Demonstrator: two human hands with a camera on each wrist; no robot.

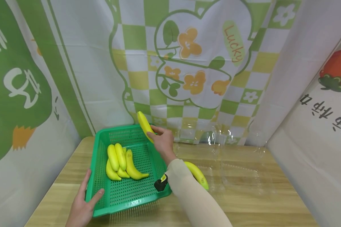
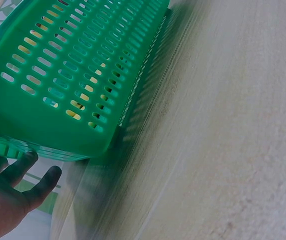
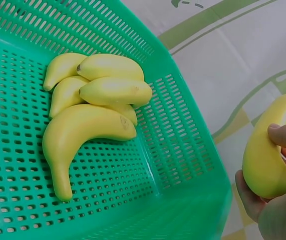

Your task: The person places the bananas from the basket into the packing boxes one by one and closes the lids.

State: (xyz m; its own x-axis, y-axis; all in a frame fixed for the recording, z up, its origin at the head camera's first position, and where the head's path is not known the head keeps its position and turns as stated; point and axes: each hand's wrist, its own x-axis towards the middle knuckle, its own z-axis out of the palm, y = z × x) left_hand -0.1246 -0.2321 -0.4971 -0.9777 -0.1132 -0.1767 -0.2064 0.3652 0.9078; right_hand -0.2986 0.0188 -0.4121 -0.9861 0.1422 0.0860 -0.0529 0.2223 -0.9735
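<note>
A green perforated basket (image 1: 147,192) sits on the wooden table with several yellow bananas (image 1: 122,160) lying at its left side; the wrist view shows the same bananas (image 3: 90,107) in the basket (image 3: 183,150). My right hand (image 1: 162,140) grips one banana (image 1: 145,123) above the basket's far right corner, the banana (image 3: 269,152) pinched between thumb and fingers. My left hand (image 1: 83,203) holds the basket's near left corner, thumb over the rim; its fingers (image 2: 20,167) touch the basket's outer wall (image 2: 57,125).
Another banana (image 1: 197,175) lies on the table right of the basket, partly behind my right sleeve. Clear plastic trays (image 1: 230,167) cover the table's right half. Printed cloth hangs behind and at both sides.
</note>
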